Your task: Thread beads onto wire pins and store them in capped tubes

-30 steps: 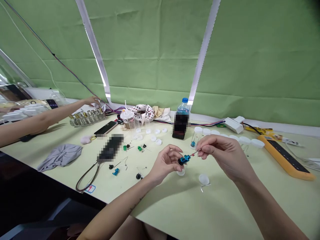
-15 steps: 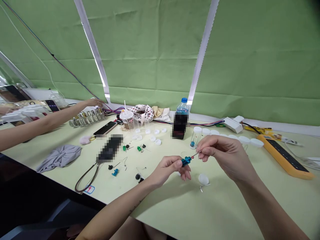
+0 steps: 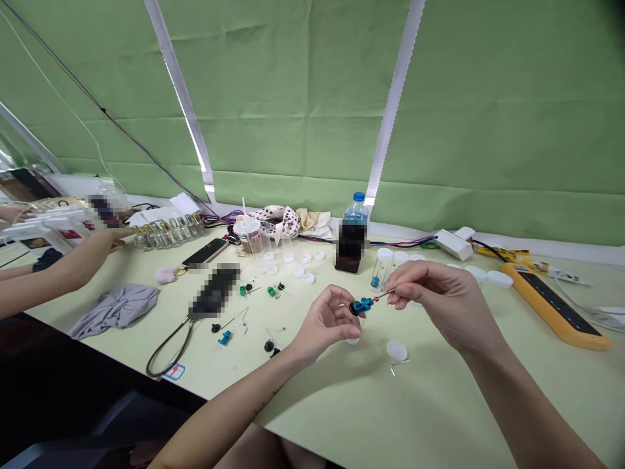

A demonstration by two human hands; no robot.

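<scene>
My right hand (image 3: pixel 434 296) pinches a thin metal rod (image 3: pixel 385 294) between thumb and fingers. On the rod's left end sits a small teal part (image 3: pixel 362 305) with a black end and a red bit beside it. My left hand (image 3: pixel 325 329) is around the black end, its thumb apart and its fingers loosely curled; whether a fingertip touches the part, I cannot tell. Behind the hands stands a clear tube (image 3: pixel 382 268) with a white cap and a teal piece inside. Below lie a white cap (image 3: pixel 397 350) and a bent metal wire (image 3: pixel 400 366).
Loose teal (image 3: pixel 224 337), green (image 3: pixel 272 291) and black parts (image 3: pixel 269 346) lie to the left. Beyond them are a strapped dark object (image 3: pixel 215 290), a phone (image 3: pixel 209 252) and glass bottles (image 3: pixel 168 232). A co-worker's arm (image 3: pixel 73 264) reaches in. A power strip (image 3: pixel 556 306) lies right.
My left thumb has come off the teal part and the left fingers have loosened. My right hand keeps its pinch on the rod. The co-worker's arm has drawn back left from the bottles.
</scene>
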